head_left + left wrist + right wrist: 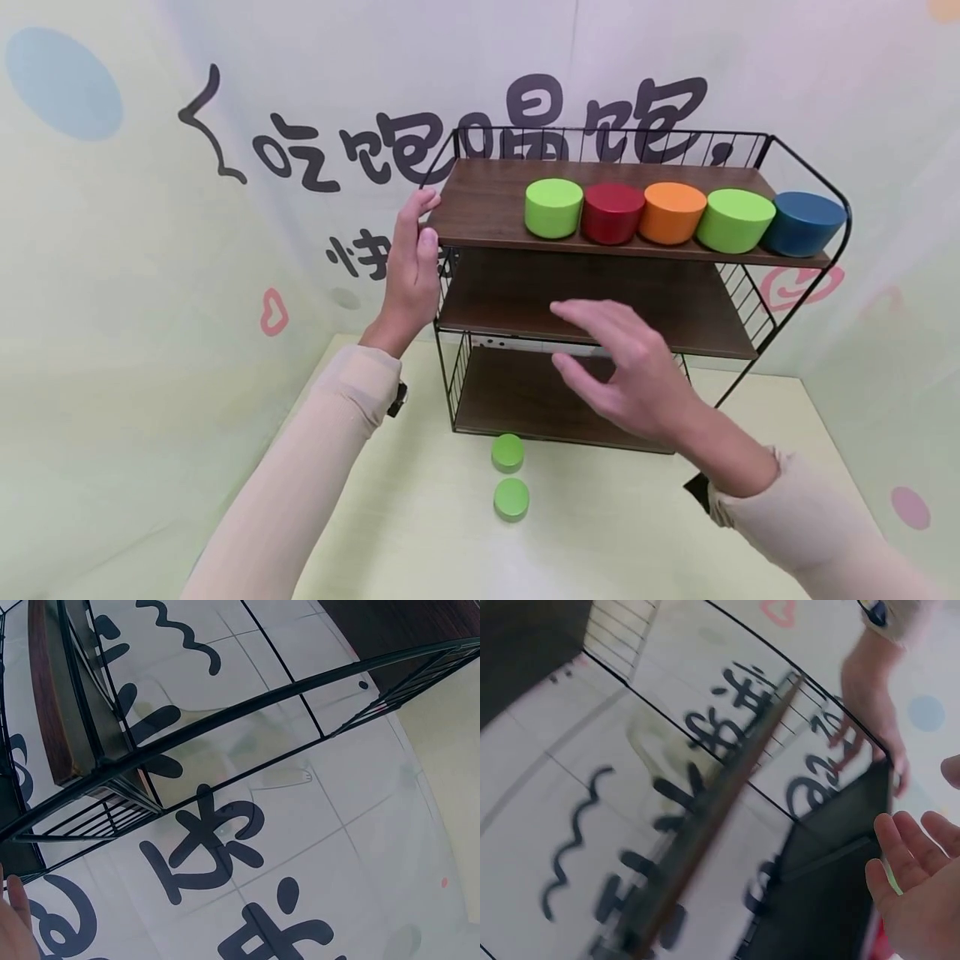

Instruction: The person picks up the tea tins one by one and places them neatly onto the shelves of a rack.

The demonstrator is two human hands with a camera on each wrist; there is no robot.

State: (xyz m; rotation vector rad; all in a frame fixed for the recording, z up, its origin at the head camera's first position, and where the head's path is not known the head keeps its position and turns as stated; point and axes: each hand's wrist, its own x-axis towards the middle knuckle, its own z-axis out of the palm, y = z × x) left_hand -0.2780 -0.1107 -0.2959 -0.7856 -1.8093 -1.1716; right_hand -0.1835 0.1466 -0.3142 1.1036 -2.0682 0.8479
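Note:
A three-tier rack (600,329) has dark wooden shelves and a black wire frame. At the left end of its top shelf, my left hand (411,271) grips the frame, thumb in front and fingers round the side. My right hand (633,367) hovers before the middle shelf with fingers extended, holding nothing. Along the top shelf's front edge stand a green cylinder (553,208), a red cylinder (612,214), an orange cylinder (672,214), a second green cylinder (736,221) and a blue cylinder (804,224). The right wrist view shows the right hand's fingers (907,851) beside the top shelf.
Two smaller-looking green cylinders (512,499) sit on the pale table (592,533) before the rack, one behind the other. Behind the rack hangs a white backdrop (315,83) with black lettering. Pale side walls (892,375) border the table on both sides.

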